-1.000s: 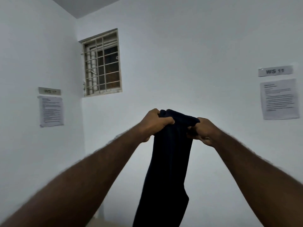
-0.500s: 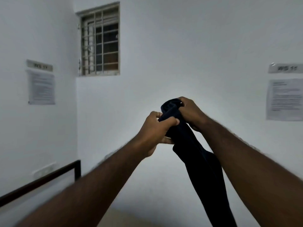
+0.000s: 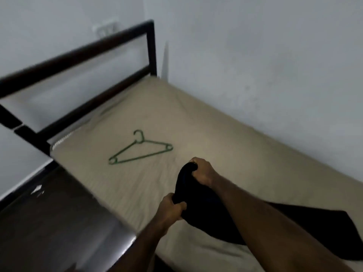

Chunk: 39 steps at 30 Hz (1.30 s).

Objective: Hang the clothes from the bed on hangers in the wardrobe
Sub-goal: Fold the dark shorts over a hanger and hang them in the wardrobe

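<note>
A dark garment [image 3: 198,205], navy or black, is held over the bed [image 3: 216,134]. My right hand [image 3: 202,170] grips its bunched top end. My left hand [image 3: 170,210] grips the cloth lower down, nearer to me. The rest of the garment trails right across the beige sheet under my right forearm. A green plastic hanger [image 3: 140,149] lies flat on the sheet, beyond and to the left of both hands, hook pointing toward the bed frame. No wardrobe shows in the head view.
A dark metal bed frame [image 3: 78,55] runs along the far left end of the mattress. White walls close in the bed at the back and right. Dark glossy floor [image 3: 49,222] lies to the left of the bed, with a small white scrap on it.
The view has dropped from the wall and window down to the bed. Both hands have come down with the garment, from raised in the air to low over the sheet.
</note>
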### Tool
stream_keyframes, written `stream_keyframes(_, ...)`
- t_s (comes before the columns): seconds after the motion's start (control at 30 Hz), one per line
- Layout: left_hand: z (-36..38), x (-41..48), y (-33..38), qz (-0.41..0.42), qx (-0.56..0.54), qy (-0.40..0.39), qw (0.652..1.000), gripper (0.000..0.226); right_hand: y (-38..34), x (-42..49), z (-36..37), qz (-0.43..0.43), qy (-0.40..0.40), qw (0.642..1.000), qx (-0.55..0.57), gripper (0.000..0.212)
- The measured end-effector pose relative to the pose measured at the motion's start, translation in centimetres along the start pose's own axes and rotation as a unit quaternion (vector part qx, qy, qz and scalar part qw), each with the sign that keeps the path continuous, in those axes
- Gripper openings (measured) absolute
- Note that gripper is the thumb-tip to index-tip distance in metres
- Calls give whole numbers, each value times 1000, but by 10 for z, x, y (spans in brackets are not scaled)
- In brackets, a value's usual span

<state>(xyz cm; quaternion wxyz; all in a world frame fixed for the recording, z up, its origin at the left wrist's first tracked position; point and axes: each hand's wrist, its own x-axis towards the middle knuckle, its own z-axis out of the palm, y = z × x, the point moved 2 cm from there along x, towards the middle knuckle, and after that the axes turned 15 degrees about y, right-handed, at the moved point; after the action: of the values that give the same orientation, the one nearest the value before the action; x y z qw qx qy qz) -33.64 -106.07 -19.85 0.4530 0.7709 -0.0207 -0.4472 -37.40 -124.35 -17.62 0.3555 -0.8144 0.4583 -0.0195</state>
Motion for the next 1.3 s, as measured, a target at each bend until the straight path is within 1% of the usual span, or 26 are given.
stream_keyframes(0.07,-23,51,-53,-42,26,15,999,49,7,15,64,16,-31,999,-1,36)
stream_keyframes(0.1,-34,72,-77,-62,36,27,997,46,9,22,94,19,-46,999,0,34)
stream_keyframes(0.2,-59,111,-111,-105,13,53,993,29,3,40,151,9,-51,999,14,34)
stream_keyframes(0.23,-67,123,-113,-107,0,56,993,23,-2,47,164,0,-32,999,20,36)
stream_keyframes(0.3,-84,153,-129,-123,-24,81,989,20,-6,54,194,-9,2,1000,27,43)
stream_keyframes(0.33,-92,165,-132,-132,-31,91,987,20,-9,54,205,-15,3,999,37,49)
stream_keyframes(0.4,-104,194,-145,-145,-12,97,985,21,-7,53,232,-31,-34,997,58,62)
stream_keyframes(0.43,-109,206,-152,-141,41,99,984,27,-2,50,246,-32,-61,996,60,68)
stream_keyframes(0.5,-118,222,-153,-96,189,123,970,50,18,42,263,-10,-71,996,57,71)
stream_keyframes(0.53,-119,231,-148,-58,232,149,959,61,34,37,270,9,-55,997,54,70)
stream_keyframes(0.6,-118,250,-134,53,246,197,948,73,66,24,277,31,-8,999,35,64)
stream_keyframes(0.63,-115,261,-125,101,242,202,944,75,81,16,280,35,15,999,16,62)
stream_keyframes(0.7,-105,287,-108,173,259,186,932,77,109,2,286,33,64,997,-25,60)
stream_keyframes(0.77,-86,310,-95,244,343,133,897,78,132,-9,295,36,77,995,-53,62)
stream_keyframes(0.8,-77,321,-89,272,388,93,876,76,140,-11,299,36,62,995,-63,64)
stream_keyframes(0.87,-62,340,-85,281,471,5,836,65,152,-14,308,18,27,996,-79,69)
stream_keyframes(0.9,-61,349,-85,271,512,-18,815,56,155,-13,310,8,20,996,-82,71)
stream_keyframes(0.93,-61,356,-87,259,544,-19,798,48,160,-12,311,1,16,997,-78,72)
stream_keyframes(0.97,-65,363,-86,244,559,4,793,43,161,-10,311,-6,13,997,-69,73)
stream_keyframes(1.07,-71,366,-89,186,552,94,808,36,170,-11,301,-45,3,999,-24,68)
stream_keyframes(1.1,-62,363,-88,182,571,116,792,36,176,-12,293,-50,8,999,2,65)
stream_keyframes(1.17,-45,350,-87,207,625,150,737,43,186,-20,278,-24,51,995,76,51)
stream_keyframes(1.2,-26,345,-85,248,635,148,716,50,196,-25,266,11,107,988,113,42)
stream_keyframes(1.23,-10,340,-82,289,624,131,714,55,205,-31,256,51,180,973,135,33)
stream_keyframes(1.27,14,336,-79,324,602,94,724,58,220,-39,243,104,257,949,148,24)
stream_keyframes(1.3,36,332,-76,349,567,52,745,59,233,-48,231,171,321,918,161,16)
